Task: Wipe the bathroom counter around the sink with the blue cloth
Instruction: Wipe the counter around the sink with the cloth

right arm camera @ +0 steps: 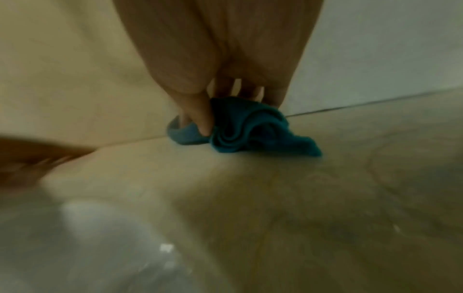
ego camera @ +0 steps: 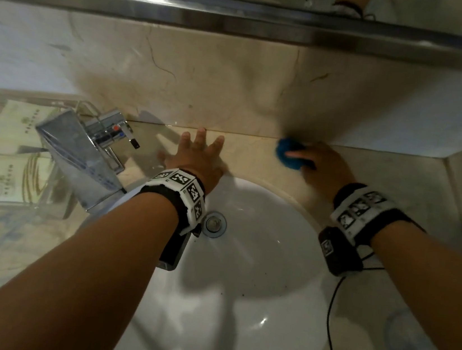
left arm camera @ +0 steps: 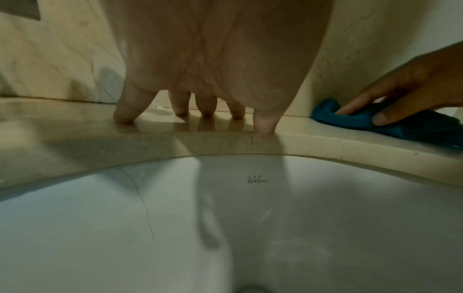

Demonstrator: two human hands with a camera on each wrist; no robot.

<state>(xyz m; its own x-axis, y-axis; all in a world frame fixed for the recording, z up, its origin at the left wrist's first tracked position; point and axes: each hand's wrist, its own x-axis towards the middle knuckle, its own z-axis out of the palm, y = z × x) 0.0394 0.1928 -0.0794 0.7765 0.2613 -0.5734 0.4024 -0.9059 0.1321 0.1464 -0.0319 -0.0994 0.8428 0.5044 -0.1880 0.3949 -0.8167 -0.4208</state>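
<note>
Two hands on the counter behind the sink. Right hand holds the blue cloth bunched up, pressed onto the counter right at the seam where the back wall meets it. Thumb and fingers curl down over the wad; thumb pinches one fold on the near side, the rest of the cloth spills out beside and past the fingertips, folds visible in the right wrist view. Cloth touches counter; looks to touch the wall too, cannot tell for sure.

Left hand empty, fingers spread wide and nearly straight, tips planted on the counter between sink rim and wall, palm lifted off the surface. Holds nothing. Thumb tip sits closest to the sink edge, just beyond the rim. Cloth lies to the thumb side of this hand, near but apart, not touching.

Chrome faucet stands off the little-finger side of the left hand, apart from it. Clear box with printed packets beyond the faucet. Drain in the basin under the left wrist. Both wrists wear bands with black-and-white markers. Right wrist view blurred low down.
</note>
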